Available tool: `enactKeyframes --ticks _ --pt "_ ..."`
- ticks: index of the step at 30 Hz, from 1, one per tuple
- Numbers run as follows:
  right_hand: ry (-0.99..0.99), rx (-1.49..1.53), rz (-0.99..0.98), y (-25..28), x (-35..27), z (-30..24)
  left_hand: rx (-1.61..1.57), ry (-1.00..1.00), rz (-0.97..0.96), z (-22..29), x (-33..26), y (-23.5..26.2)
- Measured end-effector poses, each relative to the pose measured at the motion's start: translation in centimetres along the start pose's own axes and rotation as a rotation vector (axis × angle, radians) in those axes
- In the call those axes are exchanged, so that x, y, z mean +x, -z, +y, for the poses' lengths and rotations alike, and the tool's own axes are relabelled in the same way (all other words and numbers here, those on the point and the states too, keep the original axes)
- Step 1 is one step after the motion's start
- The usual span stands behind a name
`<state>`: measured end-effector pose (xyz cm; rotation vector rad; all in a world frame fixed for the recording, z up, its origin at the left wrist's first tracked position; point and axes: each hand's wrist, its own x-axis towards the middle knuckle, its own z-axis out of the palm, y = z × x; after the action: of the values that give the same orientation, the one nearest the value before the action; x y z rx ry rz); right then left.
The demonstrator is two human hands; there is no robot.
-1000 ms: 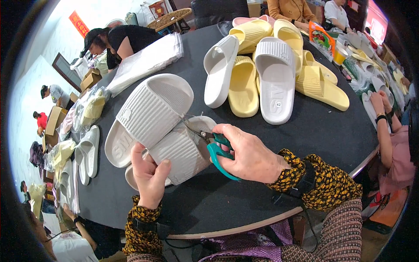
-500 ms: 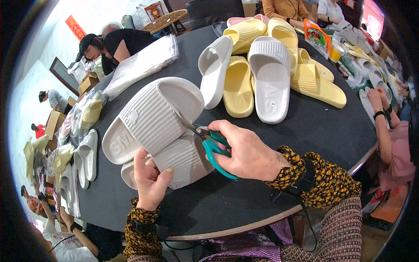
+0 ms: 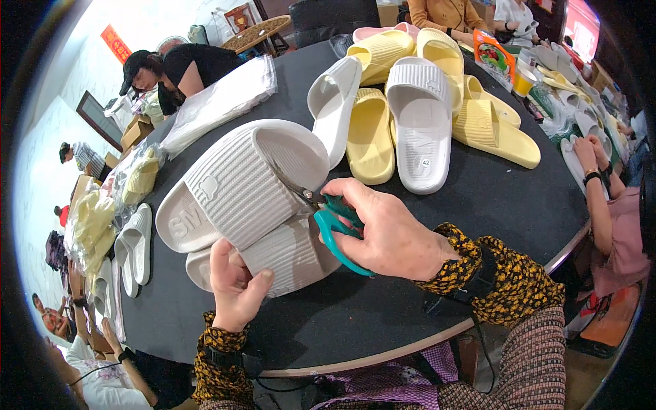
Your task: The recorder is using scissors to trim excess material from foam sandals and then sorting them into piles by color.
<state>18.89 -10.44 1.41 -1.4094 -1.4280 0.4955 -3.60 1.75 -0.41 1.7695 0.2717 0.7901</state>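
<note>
- The round black table (image 3: 478, 198) is the biggest thing here, and it holds all the shoes.
- A pile of slide sandals (image 3: 417, 102) sits at the far side of the table. Some are yellow, some are pale grey, and a pink one peeks out at the back.
- A stack of clear plastic bags (image 3: 219, 102) lies at the far left of the table, near a person in a black cap who is bent over.
- A pair of pale grey slide sandals (image 3: 246, 198) is near the front edge of the table, right in front of the person. One sandal lies on top of the other, with its ribbed strap facing up.
- More pale grey sandals (image 3: 133, 246) lie off the left edge of the table, next to bagged yellow ones.
- The right hand (image 3: 389, 232) is closed around the handles of the scissors. Its sleeve is yellow and black.
- The left hand (image 3: 236, 287) grips the near edge of the lower sandal, with the thumb pressed on top.
- The teal scissors (image 3: 335, 225) are small. Their tips touch the top sandal at the edge of its strap.
</note>
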Motion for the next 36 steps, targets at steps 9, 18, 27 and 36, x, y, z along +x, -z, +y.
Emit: enactKeyframes --ticks 9,18,27,36 --pt "0.064 0.008 0.022 0.0 0.1 0.0 -0.001 -0.003 -0.003 0.1 -0.1 0.1" --pt "0.017 -0.050 0.025 0.7 0.3 -1.1 0.011 -0.038 -0.026 -0.3 -0.1 0.2" --pt "0.054 -0.066 0.036 1.0 0.2 -0.9 -0.003 -0.031 -0.056 -0.2 -0.1 0.2" --pt "0.098 -0.091 0.040 1.1 0.3 -1.0 -0.005 -0.046 -0.053 -0.2 -0.2 0.3"
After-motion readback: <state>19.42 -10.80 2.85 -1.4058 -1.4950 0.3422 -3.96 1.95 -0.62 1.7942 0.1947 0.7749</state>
